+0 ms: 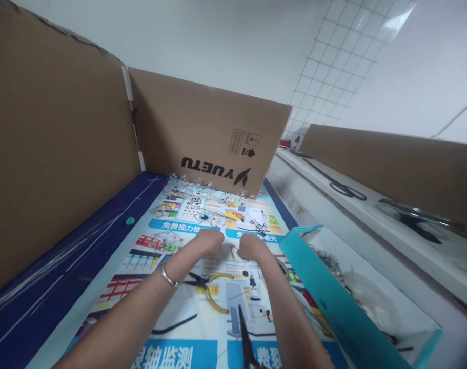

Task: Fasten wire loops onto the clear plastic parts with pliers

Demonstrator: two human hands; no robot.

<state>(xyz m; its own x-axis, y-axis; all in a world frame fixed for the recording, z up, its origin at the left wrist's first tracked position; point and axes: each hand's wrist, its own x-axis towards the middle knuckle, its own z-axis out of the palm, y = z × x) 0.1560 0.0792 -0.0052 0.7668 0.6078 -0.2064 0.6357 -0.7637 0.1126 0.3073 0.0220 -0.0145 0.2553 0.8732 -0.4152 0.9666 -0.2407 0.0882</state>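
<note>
My left hand (pixel 210 241) is closed, its fingers curled in over the printed sheet (pixel 187 302). Close beside it, a small gap apart, my right hand (pixel 252 247) is closed too. A small pale curved piece (pixel 234 251) shows between the two hands; which hand grips it, if either, I cannot tell. Whatever the fingers pinch is hidden. Below my left wrist lie yellow-handled pliers (pixel 214 292) with their handles spread. A dark pointed tool (pixel 246 335) lies nearer to me, between my forearms. Small dark wire pieces (pixel 259 225) are scattered just beyond my right hand.
Clear glittering pieces (pixel 198 184) line the sheet's far end, before a standing cardboard panel (pixel 206 128). Another cardboard panel (pixel 60 138) walls the left side. At right is a teal-edged box (pixel 341 307) holding chains and a plastic bag. Black-handled scissors (pixel 346 189) lie on the white ledge.
</note>
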